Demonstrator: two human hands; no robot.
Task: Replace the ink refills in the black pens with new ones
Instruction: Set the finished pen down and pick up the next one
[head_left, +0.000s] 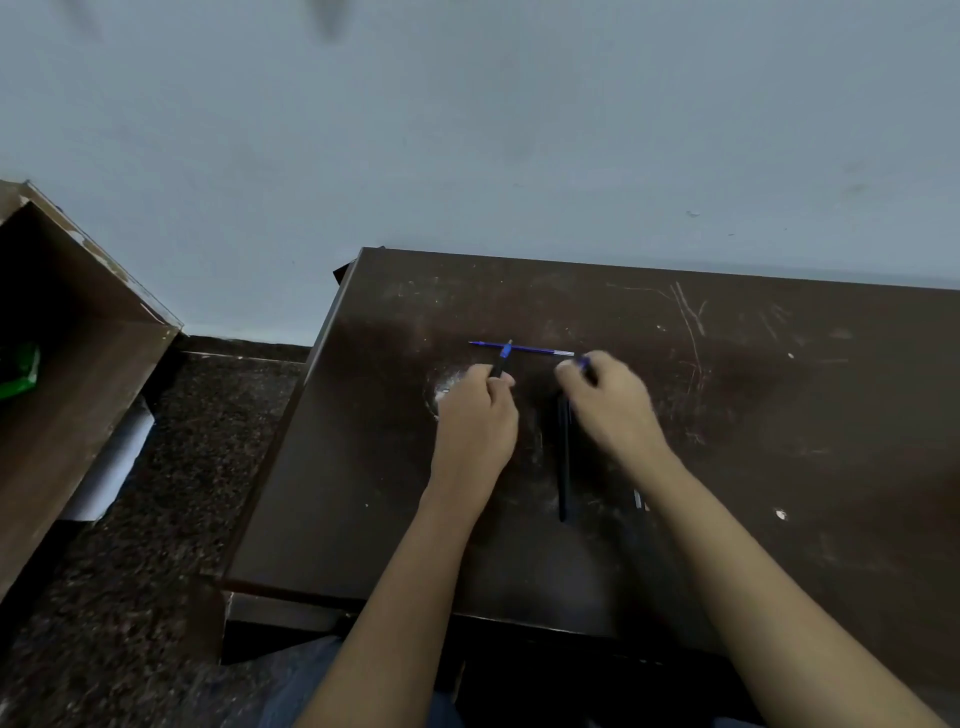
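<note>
Left hand: the left hand (478, 415) has its fingers curled round a black barrel (498, 366). The barrel's blue-collared nose sticks out of the fist toward 12 o'clock.

Right hand: the right hand (610, 400) is curled too, and a small blue piece (585, 361) shows at its fingertips. The hand is blurred, so I cannot tell what the piece is or how firmly it is pinched.

Refill: a blue refill (535, 351) lies flat on the table (779, 415), just past both hands toward the wall. Its long axis runs 9 to 3, with the fine tip at 9 and the pale end at 3.

Key relation: the barrel's nose crosses the refill nearer its tip end, almost square to it. The refill's pale end lies just beside the right fingertips, at about 10 o'clock from that hand. The right hand looks nearer a graspable end. The left hand already has the barrel, whose axis runs 12 to 6.

Pens: dark pens (563, 467) lie on the table between the two wrists, long axis 12 to 6. They sit at about 7 o'clock from the right hand, and no hand holds them.

Step in hand: probably loading this barrel. The refill would have to be lifted and turned roughly a quarter turn to line up with the barrel's bore.

Risk: the refill is thin and round, so a nudge from the barrel's nose could roll it toward the wall.
</note>
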